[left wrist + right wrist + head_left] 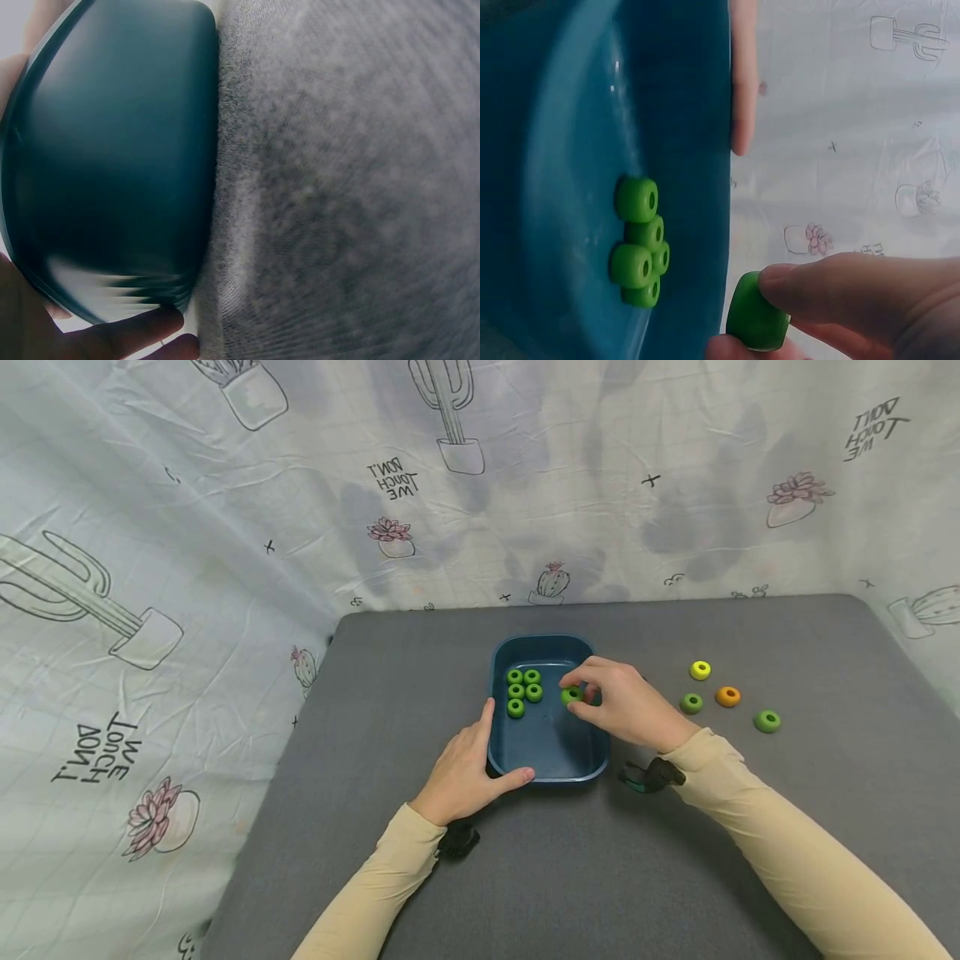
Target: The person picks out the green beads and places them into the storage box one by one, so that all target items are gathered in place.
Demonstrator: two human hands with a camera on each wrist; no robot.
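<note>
Green bead [753, 319] pinched, the right hand [621, 700] hovers over the blue tray [551, 752] — the left hand [467, 774], spread, touches the tray's side.

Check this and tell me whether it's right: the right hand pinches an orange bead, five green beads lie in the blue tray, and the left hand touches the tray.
One thing is wrong: the bead that the right hand pinches is green, not orange, as the right wrist view shows. Five green beads do lie in the blue tray, and the left hand touches it.
</note>
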